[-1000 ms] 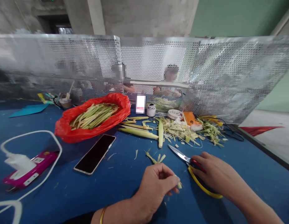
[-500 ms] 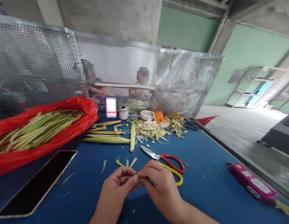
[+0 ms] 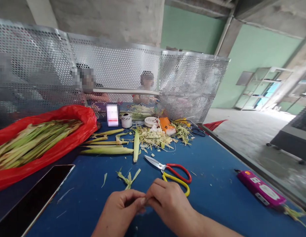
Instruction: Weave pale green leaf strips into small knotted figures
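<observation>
My left hand (image 3: 118, 210) and my right hand (image 3: 167, 204) meet fingertip to fingertip low over the blue table. Thumbs and forefingers are pinched together, and whatever they hold is too small and too hidden to name. Just beyond my left hand lies a little knotted piece of green husk (image 3: 129, 180), its strips spread out. Scissors (image 3: 164, 167) with one red and one yellow handle rest beyond my right hand, the blades pointing up and left. A pale green husk leaf (image 3: 136, 146) lies farther back, beside several longer husks (image 3: 108, 150).
A red plastic bag (image 3: 90, 120) full of husks stands at left, with a dark phone (image 3: 41, 197) in front. Husk scraps (image 3: 155, 136), a white jar (image 3: 126, 121) and a lit phone (image 3: 112, 115) are at the back. A purple device (image 3: 260, 189) lies right. People sit behind the perforated screen (image 3: 113, 65).
The view has shifted a little, so the table things appear farther left. Both hands sit slightly lower, still pinched together, and more of the knotted husk piece shows beyond them.
</observation>
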A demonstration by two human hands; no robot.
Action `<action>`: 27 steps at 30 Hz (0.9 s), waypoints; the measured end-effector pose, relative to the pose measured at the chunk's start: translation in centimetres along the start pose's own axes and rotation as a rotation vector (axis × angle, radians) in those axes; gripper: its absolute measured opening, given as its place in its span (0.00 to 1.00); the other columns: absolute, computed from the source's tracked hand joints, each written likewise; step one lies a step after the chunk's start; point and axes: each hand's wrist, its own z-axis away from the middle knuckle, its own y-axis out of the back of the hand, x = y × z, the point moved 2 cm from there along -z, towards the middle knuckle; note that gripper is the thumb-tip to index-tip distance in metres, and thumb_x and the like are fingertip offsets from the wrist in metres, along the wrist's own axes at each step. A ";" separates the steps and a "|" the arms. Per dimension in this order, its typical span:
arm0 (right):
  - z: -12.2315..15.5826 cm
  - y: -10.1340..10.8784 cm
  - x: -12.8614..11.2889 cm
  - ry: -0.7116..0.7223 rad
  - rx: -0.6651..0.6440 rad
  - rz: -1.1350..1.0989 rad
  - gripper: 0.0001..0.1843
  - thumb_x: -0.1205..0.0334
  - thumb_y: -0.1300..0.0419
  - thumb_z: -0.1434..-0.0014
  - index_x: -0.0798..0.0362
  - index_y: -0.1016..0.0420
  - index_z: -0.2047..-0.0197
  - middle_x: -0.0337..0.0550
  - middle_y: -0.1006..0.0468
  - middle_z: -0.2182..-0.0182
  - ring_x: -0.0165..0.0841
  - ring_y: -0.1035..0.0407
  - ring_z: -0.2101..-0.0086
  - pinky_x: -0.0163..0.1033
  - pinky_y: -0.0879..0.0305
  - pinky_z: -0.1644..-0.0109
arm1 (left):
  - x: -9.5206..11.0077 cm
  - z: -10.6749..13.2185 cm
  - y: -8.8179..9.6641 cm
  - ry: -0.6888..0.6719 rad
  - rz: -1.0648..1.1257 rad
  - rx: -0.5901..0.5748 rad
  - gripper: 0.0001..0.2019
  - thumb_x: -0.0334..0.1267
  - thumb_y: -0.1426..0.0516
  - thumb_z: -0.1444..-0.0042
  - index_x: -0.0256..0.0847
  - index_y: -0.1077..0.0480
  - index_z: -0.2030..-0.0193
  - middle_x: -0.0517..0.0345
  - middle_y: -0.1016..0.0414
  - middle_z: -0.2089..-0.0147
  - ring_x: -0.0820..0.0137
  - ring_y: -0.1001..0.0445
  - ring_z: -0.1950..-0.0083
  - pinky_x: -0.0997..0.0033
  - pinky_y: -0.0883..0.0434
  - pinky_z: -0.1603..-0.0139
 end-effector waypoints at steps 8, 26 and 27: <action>-4.4 5.1 14.3 -0.454 -0.024 0.111 0.04 0.68 0.38 0.42 0.56 0.22 0.63 0.47 0.21 0.62 0.36 0.26 0.62 0.42 0.32 0.55 | 1.1 0.2 -0.2 0.069 0.157 0.078 0.16 0.51 0.34 0.57 0.38 0.23 0.75 0.53 0.23 0.77 0.70 0.28 0.74 0.75 0.31 0.70; -2.3 7.3 9.3 -0.341 0.188 -0.283 0.11 0.54 0.51 0.37 0.49 0.37 0.69 0.40 0.25 0.76 0.33 0.29 0.72 0.39 0.33 0.62 | 4.0 0.6 3.1 -0.011 0.534 0.337 0.14 0.45 0.31 0.60 0.36 0.22 0.70 0.58 0.25 0.75 0.75 0.30 0.74 0.79 0.32 0.72; -1.7 7.0 7.6 -0.327 0.088 -0.330 0.11 0.56 0.51 0.36 0.49 0.34 0.68 0.40 0.24 0.75 0.33 0.29 0.72 0.38 0.33 0.62 | 4.3 0.8 3.3 -0.030 0.546 0.363 0.13 0.44 0.32 0.60 0.36 0.21 0.70 0.59 0.25 0.75 0.75 0.30 0.74 0.79 0.32 0.72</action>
